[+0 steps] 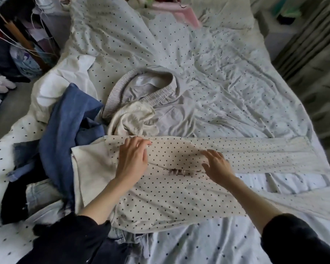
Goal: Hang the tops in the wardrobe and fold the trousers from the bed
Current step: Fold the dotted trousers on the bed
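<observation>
You've got the cream polka-dot trousers spread flat across the near side of the bed, one leg running off past your right fingertips toward the mattress edge. That makes sense to me: a flat layout gives you a clean line to fold along.

Your left hand lies on the fabric with fingers loosely spread and a bit bent, tips just short of the far edge of the cloth. It looks like it's pinning or smoothing rather than grabbing. Your right hand is blurred, fingers extended and fanned, low over the fabric or brushing it; I can't tell if it's actually touching. A small bunched wrinkle sits between the heels of your hands.

Beyond your left fingertips is a crumpled cream garment and grey elastic-waist trousers. Left of your left wrist, the blue garment tops the unsorted pile, probably parked there to keep your folding patch free.
</observation>
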Demonstrator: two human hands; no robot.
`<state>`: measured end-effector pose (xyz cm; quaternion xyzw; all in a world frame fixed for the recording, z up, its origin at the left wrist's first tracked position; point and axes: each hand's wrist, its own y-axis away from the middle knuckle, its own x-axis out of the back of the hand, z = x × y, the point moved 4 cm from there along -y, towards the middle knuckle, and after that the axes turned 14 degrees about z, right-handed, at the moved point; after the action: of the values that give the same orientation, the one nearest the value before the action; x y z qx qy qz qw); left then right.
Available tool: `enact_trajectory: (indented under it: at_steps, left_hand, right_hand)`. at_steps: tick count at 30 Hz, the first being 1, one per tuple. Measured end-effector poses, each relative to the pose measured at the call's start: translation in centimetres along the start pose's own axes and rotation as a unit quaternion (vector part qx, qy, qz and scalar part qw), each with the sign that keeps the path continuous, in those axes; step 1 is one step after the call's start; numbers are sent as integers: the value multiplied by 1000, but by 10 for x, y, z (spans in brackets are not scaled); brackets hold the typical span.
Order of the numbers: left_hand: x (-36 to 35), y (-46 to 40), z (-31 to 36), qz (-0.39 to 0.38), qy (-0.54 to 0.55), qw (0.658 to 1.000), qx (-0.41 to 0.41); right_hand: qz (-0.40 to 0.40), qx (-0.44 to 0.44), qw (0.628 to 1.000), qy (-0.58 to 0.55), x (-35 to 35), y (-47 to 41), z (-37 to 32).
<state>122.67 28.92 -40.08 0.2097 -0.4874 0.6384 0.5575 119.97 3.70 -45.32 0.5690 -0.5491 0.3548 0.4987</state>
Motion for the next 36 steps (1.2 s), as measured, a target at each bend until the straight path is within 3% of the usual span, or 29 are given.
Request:
enact_trajectory:
  at_steps: [4,8,10,13,16,18,19,22,23,24,27,28,30,33,36]
  left_hand:
    - [-63,20,62,-114,-3,991,-76]
    - [-133,36,114,-218,-90,967,-101]
    - [-150,37,133,-188,-86,976,-68]
    - [-146,23,143,-74,-39,996,9]
    - [-133,-1,149,10,-25,998,62]
    - [-128,-12,157,26,-11,995,98]
    - [-130,-12,160,0,-8,994,110]
    - [-145,5,160,-204,-79,965,145]
    - [-148,13,158,-242,-95,954,149]
    - [-149,16,158,-246,-95,953,149]
    - [-153,-1,157,-145,-87,980,101]
    - [-159,-11,155,-121,-81,986,79]
    - [-175,-30,151,-130,-75,988,29]
    - [-208,-46,144,-224,-72,972,17]
    - [-234,-61,136,-257,-74,963,45]
  right_hand:
    - [7,8,999,50,4,10,80]
    - [3,51,994,100,-1,4,153]
    - [45,92,989,102,-4,1,181]
    - [149,91,985,13,11,-10,208]
    - [222,92,969,-62,41,-26,221]
    - [244,107,958,-108,58,-32,221]
    - [217,113,963,-117,61,-31,221]
    - [49,103,993,-37,42,-21,222]
    - [29,97,995,-19,36,-20,227]
    - [37,91,995,-20,35,-23,230]
    - [137,86,985,-66,38,-55,242]
    - [137,86,985,-63,36,-69,245]
    - [76,82,993,-30,26,-95,251]
    - [-34,56,998,-13,7,-121,258]
    - [-55,47,996,-60,1,-141,258]
